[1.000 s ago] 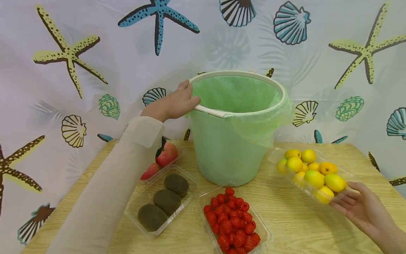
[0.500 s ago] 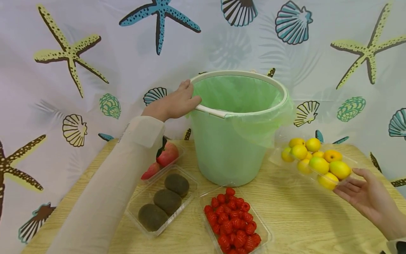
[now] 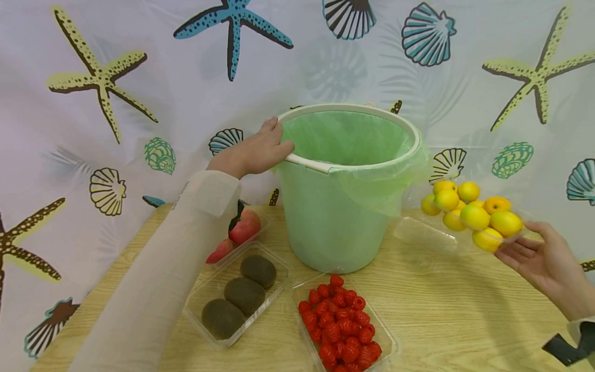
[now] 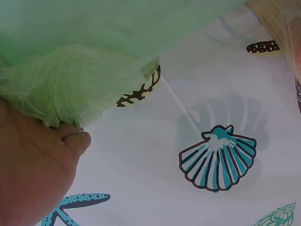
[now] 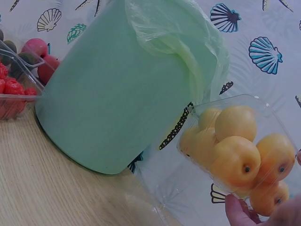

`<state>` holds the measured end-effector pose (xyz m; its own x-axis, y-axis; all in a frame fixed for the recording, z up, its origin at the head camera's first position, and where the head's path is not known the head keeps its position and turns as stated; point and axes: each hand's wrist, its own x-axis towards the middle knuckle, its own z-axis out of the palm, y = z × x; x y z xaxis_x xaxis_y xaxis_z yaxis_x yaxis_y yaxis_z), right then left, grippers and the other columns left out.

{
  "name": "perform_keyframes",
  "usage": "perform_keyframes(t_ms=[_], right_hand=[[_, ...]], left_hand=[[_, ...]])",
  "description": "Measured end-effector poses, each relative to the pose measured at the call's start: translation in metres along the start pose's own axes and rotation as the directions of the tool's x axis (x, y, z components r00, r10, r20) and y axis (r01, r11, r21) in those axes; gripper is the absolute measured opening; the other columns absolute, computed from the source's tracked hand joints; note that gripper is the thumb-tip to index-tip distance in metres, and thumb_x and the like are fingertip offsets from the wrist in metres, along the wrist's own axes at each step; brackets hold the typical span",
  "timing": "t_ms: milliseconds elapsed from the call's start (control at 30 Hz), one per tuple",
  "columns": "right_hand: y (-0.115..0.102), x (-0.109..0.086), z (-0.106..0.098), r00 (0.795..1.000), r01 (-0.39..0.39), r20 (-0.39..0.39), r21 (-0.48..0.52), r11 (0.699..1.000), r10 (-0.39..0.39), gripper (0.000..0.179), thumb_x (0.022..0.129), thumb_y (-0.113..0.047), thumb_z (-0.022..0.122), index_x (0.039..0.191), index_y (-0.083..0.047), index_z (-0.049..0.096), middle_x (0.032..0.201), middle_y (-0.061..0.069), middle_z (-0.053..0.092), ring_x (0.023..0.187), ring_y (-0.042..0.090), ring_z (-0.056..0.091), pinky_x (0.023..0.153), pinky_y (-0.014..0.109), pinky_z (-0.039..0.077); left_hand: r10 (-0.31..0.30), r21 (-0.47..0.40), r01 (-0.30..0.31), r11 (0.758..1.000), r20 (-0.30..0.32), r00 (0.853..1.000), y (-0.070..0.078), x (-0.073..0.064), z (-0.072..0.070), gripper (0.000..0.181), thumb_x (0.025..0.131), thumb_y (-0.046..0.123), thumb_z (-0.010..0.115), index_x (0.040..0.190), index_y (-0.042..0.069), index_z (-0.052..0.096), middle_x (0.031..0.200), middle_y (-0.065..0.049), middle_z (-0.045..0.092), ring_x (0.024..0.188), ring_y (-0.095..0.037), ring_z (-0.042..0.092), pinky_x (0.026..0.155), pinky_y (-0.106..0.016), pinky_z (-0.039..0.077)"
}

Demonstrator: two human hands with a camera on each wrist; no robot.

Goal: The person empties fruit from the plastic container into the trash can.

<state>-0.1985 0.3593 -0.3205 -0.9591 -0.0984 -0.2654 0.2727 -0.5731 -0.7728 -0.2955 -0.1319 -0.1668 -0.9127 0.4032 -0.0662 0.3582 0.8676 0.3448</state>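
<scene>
My left hand (image 3: 257,150) grips the white rim of a pale green bin (image 3: 337,217), over its thin green liner bag (image 4: 66,84). Some of its fingers are hidden behind the rim and liner. On the right, my right hand (image 3: 550,263) holds one end of a clear plastic tray (image 5: 277,110) of small yellow fruits (image 3: 474,217). Its thumb is at the tray's edge and its fingers are underneath. The tray is raised off the table, to the right of the bin and lower than its rim.
Another clear plastic container (image 3: 425,233) lies on the wooden table (image 3: 437,315) beneath the raised tray. Raspberries (image 3: 339,325) in a tray stand before the bin. To their left are a tray of dark oval fruits (image 3: 245,295) and red apples (image 3: 245,226), partly behind my left sleeve.
My right hand has lifted the tray of yellow fruits upward and slightly right, revealing the clear container below. My left hand has stayed on the bin's rim.
</scene>
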Motion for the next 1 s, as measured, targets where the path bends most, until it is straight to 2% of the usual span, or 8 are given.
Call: perform_keyframes(t_ms=[133, 367, 433, 467, 533, 567, 667, 1000], right_hand=[[-0.005, 0.006, -0.006, 1.0, 0.018, 0.003, 0.019, 1.0, -0.018, 0.054, 0.1, -0.033, 0.042, 0.142, -0.033, 0.007, 0.115, 0.003, 0.042, 0.093, 0.021, 0.062, 0.09, 0.032, 0.052], [-0.014, 0.027, -0.027, 0.998, 0.061, -0.017, -0.006, 0.998, -0.061, 0.047, 0.1, -0.036, 0.043, 0.14, -0.029, 0.021, 0.125, 0.001, 0.037, 0.122, 0.015, 0.042, 0.109, 0.032, 0.038], [-0.017, 0.027, -0.02, 0.998, 0.062, -0.012, 0.044, 0.997, -0.061, 0.047, 0.1, -0.035, 0.044, 0.14, -0.03, 0.021, 0.124, 0.0, 0.037, 0.125, 0.013, 0.041, 0.109, 0.031, 0.037], [-0.018, 0.022, -0.009, 0.998, 0.051, -0.028, 0.068, 0.996, -0.049, 0.054, 0.099, -0.035, 0.045, 0.142, -0.033, 0.012, 0.124, -0.001, 0.036, 0.123, 0.014, 0.041, 0.11, 0.029, 0.036], [-0.02, 0.019, 0.003, 0.999, 0.051, -0.024, 0.126, 0.991, -0.048, 0.052, 0.099, -0.033, 0.045, 0.14, -0.033, 0.013, 0.123, 0.0, 0.037, 0.114, 0.016, 0.049, 0.107, 0.028, 0.04], [-0.023, 0.014, 0.013, 1.0, 0.024, -0.013, 0.148, 0.989, -0.022, 0.058, 0.099, -0.032, 0.045, 0.141, -0.036, 0.006, 0.123, -0.003, 0.035, 0.114, 0.015, 0.048, 0.108, 0.027, 0.037], [-0.027, 0.011, 0.026, 1.0, 0.027, -0.018, 0.168, 0.985, -0.024, 0.058, 0.099, -0.032, 0.047, 0.141, -0.036, 0.006, 0.121, -0.002, 0.037, 0.101, 0.018, 0.055, 0.107, 0.026, 0.039], [-0.048, 0.022, 0.051, 0.998, 0.052, -0.032, 0.16, 0.986, -0.047, 0.067, 0.098, -0.033, 0.049, 0.143, -0.037, 0.0, 0.132, -0.009, 0.028, 0.137, 0.005, 0.021, 0.114, 0.024, 0.028]], left_hand=[[0.004, -0.001, -0.004, 1.0, -0.002, 1.0, 0.001, 0.0, 0.0, 0.075, 0.091, 0.033, 0.021, 0.149, -0.003, -0.009, 0.158, -0.014, -0.019, 0.147, -0.026, -0.015, 0.12, -0.042, 0.005], [0.004, 0.003, -0.004, 1.0, 0.004, 1.0, 0.001, 0.0, 0.0, 0.074, 0.092, 0.033, 0.02, 0.149, -0.003, -0.011, 0.158, -0.013, -0.021, 0.147, -0.025, -0.017, 0.12, -0.042, 0.004], [0.004, 0.001, -0.004, 1.0, 0.006, 1.0, 0.001, 0.0, 0.0, 0.074, 0.092, 0.033, 0.02, 0.149, -0.003, -0.011, 0.158, -0.013, -0.021, 0.147, -0.025, -0.016, 0.12, -0.042, 0.004], [0.004, 0.0, -0.004, 1.0, 0.008, 1.0, 0.001, 0.0, 0.0, 0.074, 0.092, 0.033, 0.02, 0.149, -0.003, -0.011, 0.158, -0.013, -0.021, 0.147, -0.025, -0.016, 0.12, -0.042, 0.004], [0.005, 0.004, -0.005, 1.0, 0.008, 1.0, 0.0, 0.0, 0.0, 0.074, 0.092, 0.033, 0.02, 0.148, -0.003, -0.011, 0.158, -0.014, -0.021, 0.147, -0.025, -0.016, 0.12, -0.042, 0.004], [0.005, 0.002, -0.005, 1.0, 0.008, 1.0, 0.0, 0.0, 0.0, 0.074, 0.092, 0.033, 0.02, 0.149, -0.003, -0.011, 0.158, -0.014, -0.021, 0.147, -0.025, -0.016, 0.12, -0.042, 0.005], [0.015, -0.003, -0.015, 1.0, 0.008, 1.0, 0.0, 0.0, 0.001, 0.074, 0.092, 0.033, 0.02, 0.149, -0.003, -0.012, 0.158, -0.014, -0.021, 0.147, -0.025, -0.017, 0.12, -0.042, 0.005], [0.014, -0.009, -0.014, 1.0, 0.012, 1.0, 0.0, 0.0, 0.0, 0.074, 0.092, 0.033, 0.02, 0.149, -0.002, -0.012, 0.157, -0.013, -0.022, 0.147, -0.025, -0.018, 0.12, -0.041, 0.006]])
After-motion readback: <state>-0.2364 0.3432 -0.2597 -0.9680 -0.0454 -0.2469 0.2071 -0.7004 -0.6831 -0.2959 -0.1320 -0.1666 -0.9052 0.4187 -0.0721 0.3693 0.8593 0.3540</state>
